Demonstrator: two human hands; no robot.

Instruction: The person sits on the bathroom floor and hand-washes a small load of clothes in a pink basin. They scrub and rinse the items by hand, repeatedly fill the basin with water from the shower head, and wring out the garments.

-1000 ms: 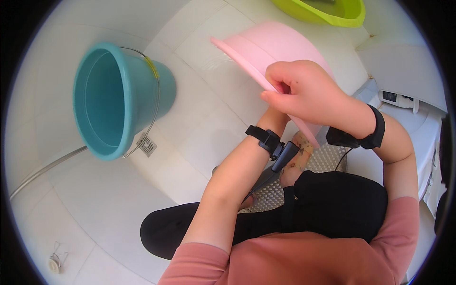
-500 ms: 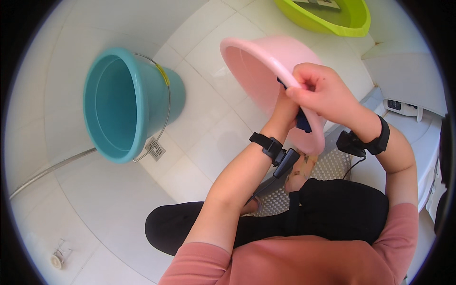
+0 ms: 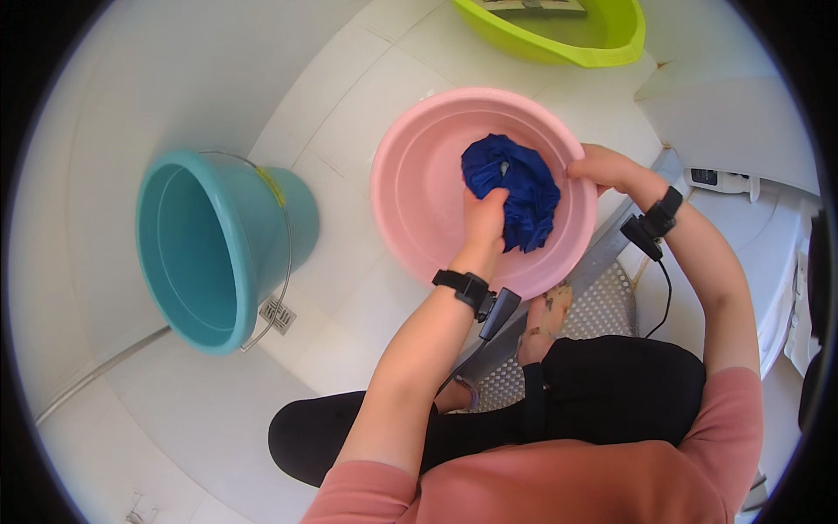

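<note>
Left forearm: bare below my sleeve, it [image 3: 397, 362] runs from the near side up and to the right, a black strap [image 3: 461, 284] at the wrist, my elbow slightly bent.
Left hand: inside the basin, my left hand [image 3: 484, 220] grips the near left edge of the cloth, thumb laid over the top; my fingers are hidden, so I can't tell how tightly they close.
Blue cloth: this cloth [image 3: 528, 188] lies bunched in the right half of the basin. I judge it soft, limp and in no danger of breaking, light if dry, heavier and slicker if wet; I can't tell which.
Cloth hold: a thick gathered fold should serve me better than a single loose edge.
Pink basin: the basin [image 3: 428, 192] faces up toward me. I'd expect thin, light plastic with a little give; its rolled rim is the surest place to hold.
Right hand: from the right, my right hand [image 3: 604, 166] pinches the rim, thumb inside, fingers mostly hidden outside, elbow bent and out wide.
Teal bucket: to the left, the bucket [image 3: 266, 231] is well apart from both hands.
Green tub: at the far side, beyond the basin, is the tub [image 3: 532, 44].
</note>
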